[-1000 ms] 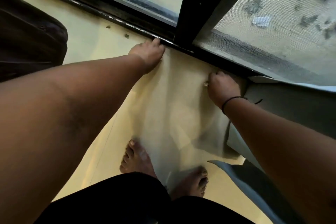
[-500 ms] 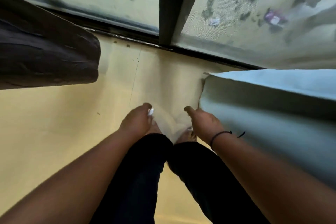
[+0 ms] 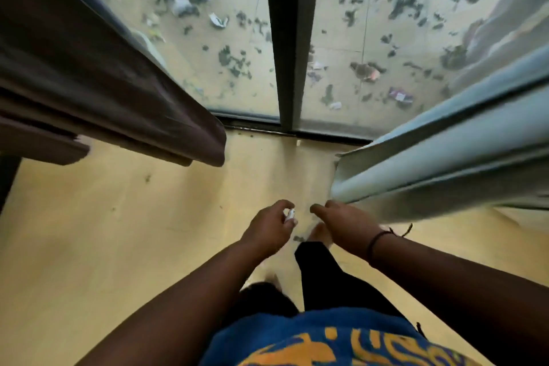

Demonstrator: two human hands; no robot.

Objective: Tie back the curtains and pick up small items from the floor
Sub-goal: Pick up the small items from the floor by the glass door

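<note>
Small white scrap [image 3: 289, 215] pinched in left hand [image 3: 269, 230] fingertips; shape blurred. Right hand [image 3: 346, 226] held loosely curled, nothing gripped, just beside pale blue curtain [image 3: 439, 169] edge. Brown curtain [image 3: 98, 83] well left; bare floor [image 3: 118, 232] between.

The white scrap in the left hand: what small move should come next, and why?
Probably carry the small white scrap, pinched by the left hand, off to a bin, not visible here. The right hand holds nothing, and dark specks lie on the floor, so it could reach for one.
</note>
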